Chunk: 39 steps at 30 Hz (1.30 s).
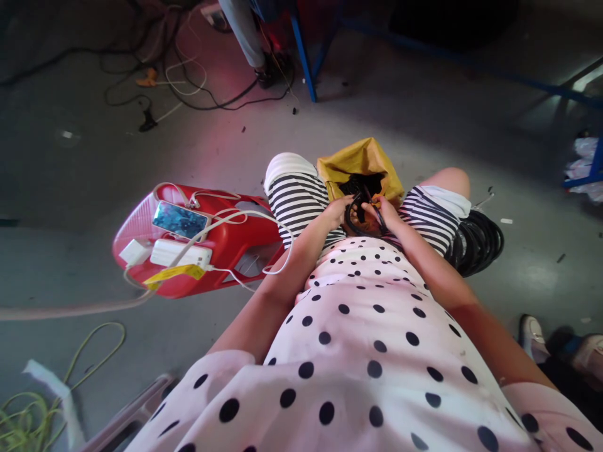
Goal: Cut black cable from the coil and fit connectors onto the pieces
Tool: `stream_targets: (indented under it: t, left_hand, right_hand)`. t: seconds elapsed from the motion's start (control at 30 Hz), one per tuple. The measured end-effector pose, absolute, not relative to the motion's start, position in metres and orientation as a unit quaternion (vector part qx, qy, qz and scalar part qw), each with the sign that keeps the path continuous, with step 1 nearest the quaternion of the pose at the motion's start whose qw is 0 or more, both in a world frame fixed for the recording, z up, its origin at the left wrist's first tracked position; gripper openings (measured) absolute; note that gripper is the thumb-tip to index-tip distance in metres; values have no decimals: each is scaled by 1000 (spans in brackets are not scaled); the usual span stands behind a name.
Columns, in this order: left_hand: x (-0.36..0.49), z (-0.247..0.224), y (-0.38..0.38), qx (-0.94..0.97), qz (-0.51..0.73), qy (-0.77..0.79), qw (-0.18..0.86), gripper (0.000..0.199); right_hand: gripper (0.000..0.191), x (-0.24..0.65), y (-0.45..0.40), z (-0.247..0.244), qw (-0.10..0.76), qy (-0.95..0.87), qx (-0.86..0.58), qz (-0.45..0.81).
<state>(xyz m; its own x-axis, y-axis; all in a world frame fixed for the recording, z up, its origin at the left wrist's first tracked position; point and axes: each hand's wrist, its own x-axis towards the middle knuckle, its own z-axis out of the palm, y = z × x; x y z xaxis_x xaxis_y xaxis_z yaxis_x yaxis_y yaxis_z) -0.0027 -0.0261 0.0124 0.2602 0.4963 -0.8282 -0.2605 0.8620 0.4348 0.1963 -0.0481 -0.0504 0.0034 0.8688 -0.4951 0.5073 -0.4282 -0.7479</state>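
Between my striped knees stands an open yellow bag [348, 157] with dark, tangled pieces inside it. At the bag's near edge, my left hand [338, 212] has its fingers closed on a black cable [351, 220], which curves in a loop. Just to the right, my right hand [384, 212] is bent round a part of the same dark cable, its fingertips close to those of my left hand. Both hands are small in view, and their fingertips are partly hidden. A coil of black cable [475, 243] lies on the floor beside my right knee.
A red stool [226, 242] at left carries a phone [179, 220], a white power bank [181, 253] and cords. Cables and a blue frame [304, 59] lie ahead, near a person's leg [242, 31]. Another person's shoes [534, 336] are at right.
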Motion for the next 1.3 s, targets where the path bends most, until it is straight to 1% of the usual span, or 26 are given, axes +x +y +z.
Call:
stream_targets:
  t: [0.13,0.2,0.3,0.43,0.53,0.77,1.0,1.2,1.3]
  left_hand:
    - [-6,16,-31,53,284,546,786,6]
    - [-6,15,-31,33,295,544,785,20]
    - [-3,12,-30,51,300,541,785,29]
    - [-1,7,-31,129,318,549,762,25]
    - [-1,4,-34,182,317,548,753,21]
    - [-3,5,-35,216,292,544,757,21]
    - [-4,2,-31,230,246,533,776,27]
    - [-5,0,-29,249,222,519,787,25]
    - [-4,1,-30,235,215,515,796,29]
  right_hand:
    - [75,196,-49,-40,233,-396,-674,579]
    - [78,196,-49,-32,233,-384,-668,594]
    - [79,196,-51,-22,193,-421,-669,581]
    - [70,193,-56,-14,139,-487,-657,559]
    - [69,190,-58,-13,114,-511,-647,555]
    - [70,190,-57,-16,120,-531,-640,543]
    - [58,193,-58,-19,123,-564,-650,494]
    - [65,196,-56,-22,125,-548,-649,513]
    - [65,195,-54,-26,119,-544,-650,517]
